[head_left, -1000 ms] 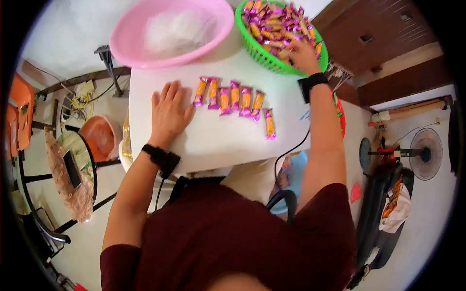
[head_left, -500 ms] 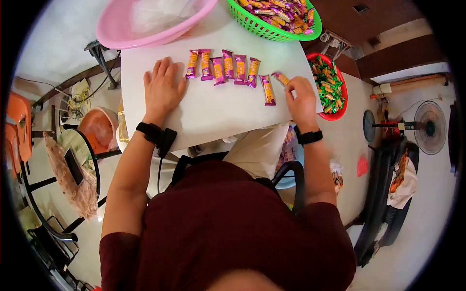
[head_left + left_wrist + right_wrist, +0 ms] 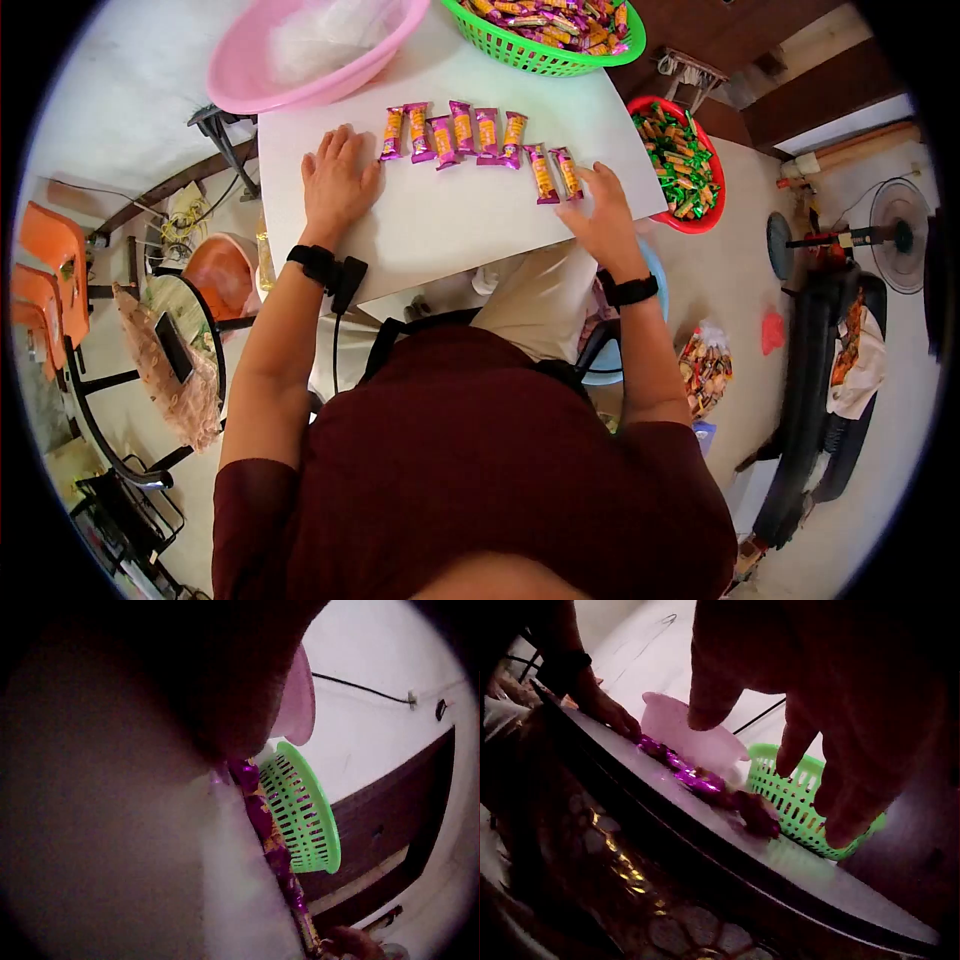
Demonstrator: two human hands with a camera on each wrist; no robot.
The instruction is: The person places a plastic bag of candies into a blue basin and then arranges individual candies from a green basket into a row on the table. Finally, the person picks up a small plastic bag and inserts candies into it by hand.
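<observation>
Several purple-and-yellow wrapped candy bars (image 3: 462,127) lie side by side in an uneven row on the white table (image 3: 450,220). My left hand (image 3: 338,188) rests flat on the tabletop, just left of the row. At the right end, two bars sit close together, and my right hand (image 3: 603,215) is beside the outermost candy bar (image 3: 566,174). Its thumb and fingers are spread apart around the near side of that bar. In the right wrist view the fingers (image 3: 799,742) hang apart above the row with nothing between them.
A green basket (image 3: 530,52) full of the same candy bars stands at the table's back right. Left of it is a pink basin (image 3: 300,92) with clear plastic inside. A red basket (image 3: 712,190) of green-wrapped candies sits beyond the right edge.
My right hand came back from the green basket with one candy bar, laid it at the row's right end, and let go. My left hand has stayed on the table.
</observation>
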